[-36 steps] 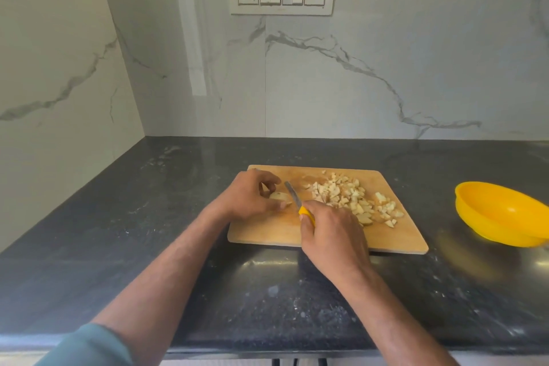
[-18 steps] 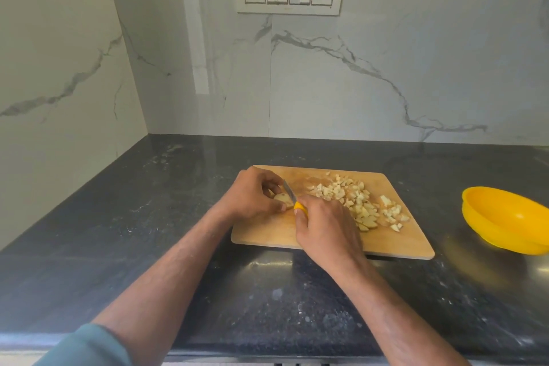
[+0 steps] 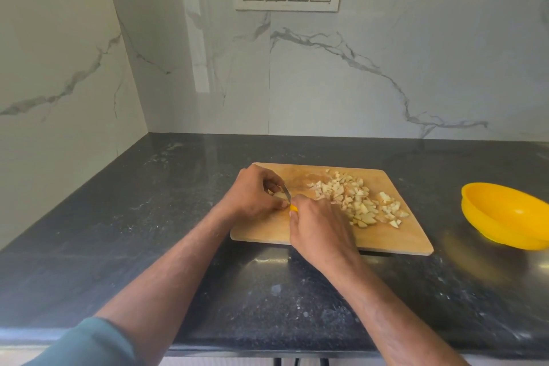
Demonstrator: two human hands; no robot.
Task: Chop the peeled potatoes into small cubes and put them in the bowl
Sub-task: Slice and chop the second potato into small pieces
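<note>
Fingers of the left hand [image 3: 252, 196] curl over the last potato piece [image 3: 278, 195] at the left centre of the cutting board [image 3: 267, 232], pinning it down. The right hand [image 3: 319, 226] grips the yellow handle of the knife [image 3: 287, 194], whose short blade angles up and left into the piece. Compared with a second ago, the two hands have closed together and the blade sits nearer the left fingertips; the piece looks smaller, so chopping appears close to finished. Right of the hands, the pile of potato cubes [image 3: 356, 200] covers the middle and right of the board. At the right edge of the frame, the yellow bowl [image 3: 505, 217] stands well apart on the dark countertop [image 3: 148, 232], holding nothing visible. Transfer of the cubes is not yet begun.
</note>
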